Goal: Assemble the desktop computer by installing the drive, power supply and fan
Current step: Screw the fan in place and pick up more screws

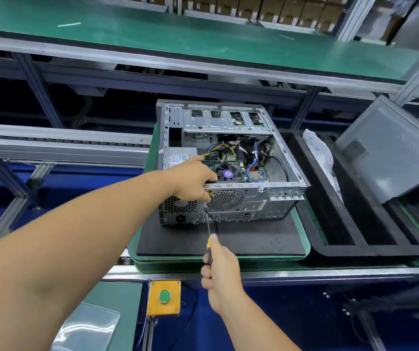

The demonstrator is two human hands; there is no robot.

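We have the case [231, 158] lying open side up on the black mat [254, 239], rear panel facing us. Right hand [220, 272] grips the screwdriver [208, 228], shaft running up and away, tip at the rear panel just below the fan grille [225, 201]. Left hand [193, 181] curls over the case's top edge beside the power supply [179, 211], nearer the screw spot. Looks like we're fastening the fan.

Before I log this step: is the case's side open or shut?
Open. The case lies on its side with no panel on top: fan, cables and power supply show inside.
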